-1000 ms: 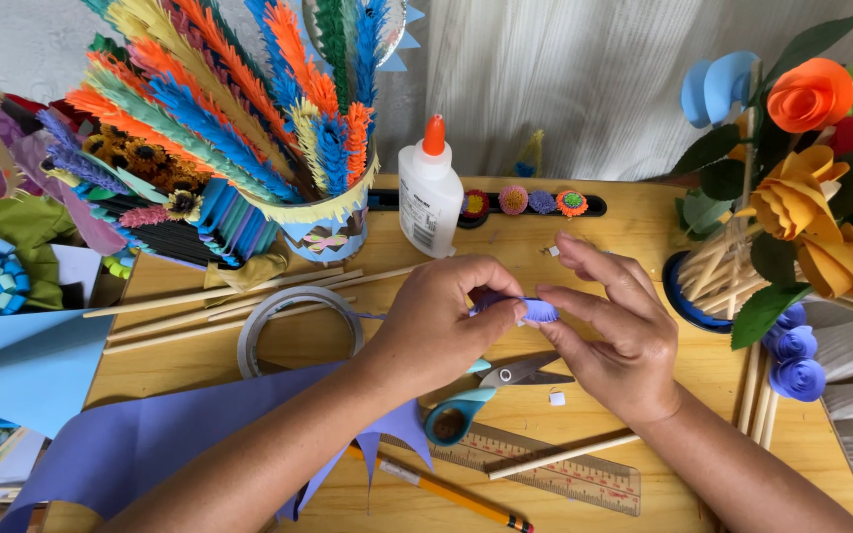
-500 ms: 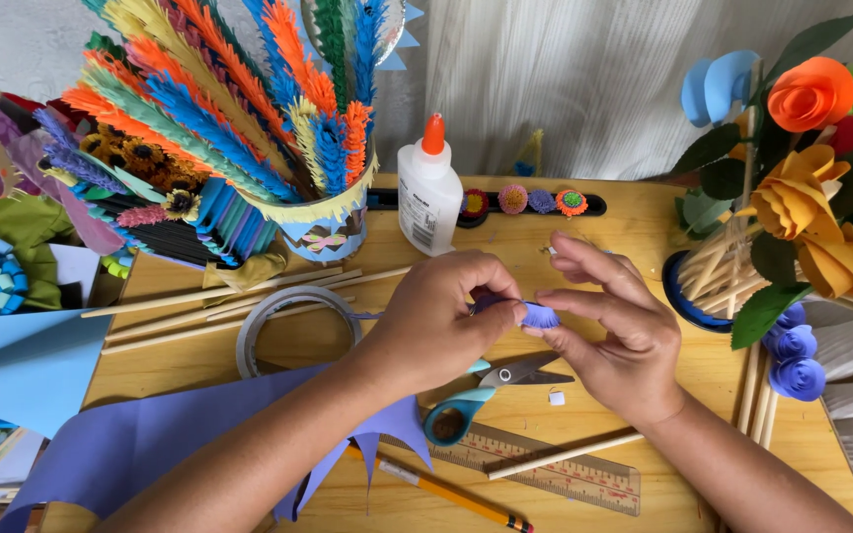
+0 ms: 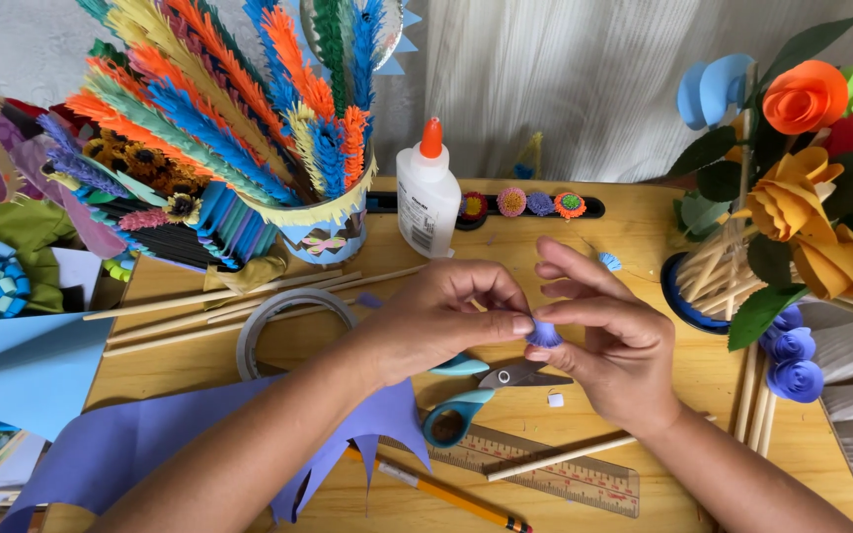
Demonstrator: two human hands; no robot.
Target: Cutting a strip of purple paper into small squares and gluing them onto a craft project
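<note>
A small rolled purple paper flower (image 3: 545,335) is pinched between the fingertips of both hands above the wooden table (image 3: 634,247). My left hand (image 3: 441,321) comes in from the lower left, thumb and forefinger pressing the roll. My right hand (image 3: 609,341) cups it from the right, fingers partly spread. Directly below the hands lie teal-handled scissors (image 3: 476,395).
A white glue bottle (image 3: 426,197) and a cup of colourful paper feathers (image 3: 323,222) stand behind. Wooden sticks (image 3: 239,301), a tape ring (image 3: 283,316), purple paper (image 3: 150,444), a ruler (image 3: 555,469) and a pencil (image 3: 446,494) lie around. Paper flowers in a pot (image 3: 792,197) stand right.
The hands stay in place; fingers shift slightly, working the purple roll between the fingertips.
</note>
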